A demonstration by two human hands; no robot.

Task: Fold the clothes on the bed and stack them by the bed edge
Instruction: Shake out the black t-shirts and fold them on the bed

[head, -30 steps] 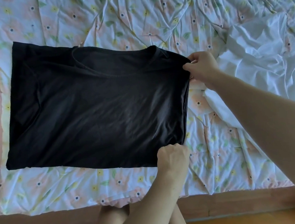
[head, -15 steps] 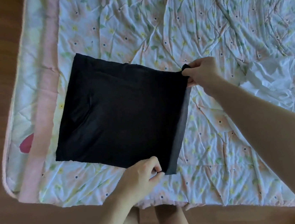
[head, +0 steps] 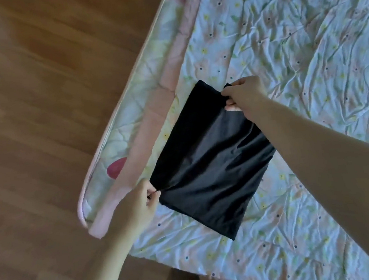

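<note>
Head view looks down on a folded black garment (head: 207, 167) lying as a slanted rectangle near the corner of the bed (head: 308, 55), on a crumpled floral quilt (head: 293, 33) with a pink border strip (head: 153, 125).

At the near-left corner of the garment, the left hand (head: 138, 206) pinches the cloth between thumb and forefinger, the other fingers curled in behind; the fabric draws into small creases that run away from that pinch toward the middle of the cloth. The body of the garment lies to the right of and beyond these fingers.

At the far corner, the right hand (head: 243, 95) grips the upper edge, fingers curled over the top of the cloth and the thumb beneath it, so that a small tip of black fabric sticks up just behind the knuckles. From this grip the garment spreads downward and toward the left hand, and the right forearm crosses over its right edge, hiding part of that side.

Between the two grips the cloth is stretched fairly smooth, with a faint sheen. Its low right corner, well apart from both hands, rests flat on the quilt.

Left of the left hand's fingers, past the pink border, is the wooden floor (head: 36, 111). The picture is somewhat blurred.
</note>
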